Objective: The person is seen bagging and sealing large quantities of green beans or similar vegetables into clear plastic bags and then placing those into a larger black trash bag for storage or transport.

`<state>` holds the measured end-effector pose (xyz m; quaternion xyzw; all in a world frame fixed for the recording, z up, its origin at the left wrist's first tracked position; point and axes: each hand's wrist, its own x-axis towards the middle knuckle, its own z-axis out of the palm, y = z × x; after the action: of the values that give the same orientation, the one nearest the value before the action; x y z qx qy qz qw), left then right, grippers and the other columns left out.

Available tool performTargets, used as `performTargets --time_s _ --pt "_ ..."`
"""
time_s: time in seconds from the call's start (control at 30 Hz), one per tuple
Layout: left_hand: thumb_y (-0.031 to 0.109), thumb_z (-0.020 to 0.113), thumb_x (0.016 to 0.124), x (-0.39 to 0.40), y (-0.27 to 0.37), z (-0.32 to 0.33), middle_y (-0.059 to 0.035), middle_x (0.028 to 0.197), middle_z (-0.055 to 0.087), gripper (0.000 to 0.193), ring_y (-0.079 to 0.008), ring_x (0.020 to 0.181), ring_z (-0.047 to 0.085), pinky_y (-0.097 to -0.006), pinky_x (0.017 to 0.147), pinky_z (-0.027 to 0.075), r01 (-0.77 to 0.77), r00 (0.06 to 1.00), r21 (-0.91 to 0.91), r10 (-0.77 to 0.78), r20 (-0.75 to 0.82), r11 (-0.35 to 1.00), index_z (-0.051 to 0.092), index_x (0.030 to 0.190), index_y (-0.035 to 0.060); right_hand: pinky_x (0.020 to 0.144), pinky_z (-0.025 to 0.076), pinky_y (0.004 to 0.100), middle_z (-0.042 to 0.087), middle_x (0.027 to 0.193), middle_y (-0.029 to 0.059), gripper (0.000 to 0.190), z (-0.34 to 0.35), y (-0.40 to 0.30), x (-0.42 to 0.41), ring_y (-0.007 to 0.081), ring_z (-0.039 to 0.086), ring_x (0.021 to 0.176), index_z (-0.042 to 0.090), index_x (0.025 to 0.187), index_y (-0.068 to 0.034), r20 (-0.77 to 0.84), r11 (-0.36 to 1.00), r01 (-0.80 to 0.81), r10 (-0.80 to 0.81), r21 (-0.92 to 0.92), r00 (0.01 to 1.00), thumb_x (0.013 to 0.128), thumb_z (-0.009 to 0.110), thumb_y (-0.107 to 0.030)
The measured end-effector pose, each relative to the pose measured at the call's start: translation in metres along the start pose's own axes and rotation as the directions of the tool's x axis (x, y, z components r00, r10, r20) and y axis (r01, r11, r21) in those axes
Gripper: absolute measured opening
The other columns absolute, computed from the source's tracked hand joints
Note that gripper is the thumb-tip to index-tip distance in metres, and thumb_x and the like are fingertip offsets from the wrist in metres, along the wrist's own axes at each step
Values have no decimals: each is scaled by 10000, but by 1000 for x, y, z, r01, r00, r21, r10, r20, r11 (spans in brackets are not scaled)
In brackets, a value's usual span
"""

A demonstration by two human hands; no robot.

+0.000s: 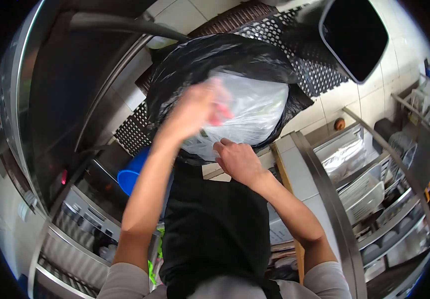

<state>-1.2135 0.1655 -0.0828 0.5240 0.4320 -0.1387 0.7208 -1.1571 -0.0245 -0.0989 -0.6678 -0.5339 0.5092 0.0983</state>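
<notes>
A clear plastic bag [256, 108], with pale green contents showing faintly through it, sits in the mouth of a large black bin bag [215, 52]. At the clear bag's near edge, my right hand [237, 160] grips the gathered film between thumb and fingers. My left hand [203, 104] is blurred over the left part of the clear bag. Something pinkish red shows at its fingers; whether that is a held thing or the fingers themselves is unclear. A black apron [215, 224] hangs below my hands.
Under the bin bag lies a perforated black rubber mat [316, 76] on the tiled floor. A blue bucket [128, 181] stands by my left forearm. To the right are a steel-edged counter [323, 202] and a white plastic basket [362, 198]. A black panel with a grey rim [355, 39] is at upper right.
</notes>
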Motion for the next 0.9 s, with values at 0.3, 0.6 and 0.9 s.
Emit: performTargets --time_s 0.3,0.6,0.9 --pt "324 372 1095 -32 -200 32 -167 1150 657 402 -233 1089 617 -334 958 474 -19 961 -401 -94 -260 916 508 1214 -36 748 556 419 677 1014 111 118 -31 6 14 317 666 924 732 928 -75 -3 976 177 -178 128 984 813 729 -105" --pt "211 405 1063 -45 -218 45 -242 951 582 221 -394 931 592 -445 834 457 -107 785 -225 -57 -617 969 489 1046 8 906 496 447 679 1108 121 237 9 2 130 358 637 961 641 1164 -91 329 977 206 -176 -58 928 987 577 -235" --pt "49 604 960 -82 -180 44 -184 1126 553 94 -369 850 621 -437 736 491 -346 653 231 410 -637 909 542 952 -22 585 471 326 688 737 52 217 54 25 205 137 623 692 707 877 -10 912 999 -43 2 17 411 888 662 -222"
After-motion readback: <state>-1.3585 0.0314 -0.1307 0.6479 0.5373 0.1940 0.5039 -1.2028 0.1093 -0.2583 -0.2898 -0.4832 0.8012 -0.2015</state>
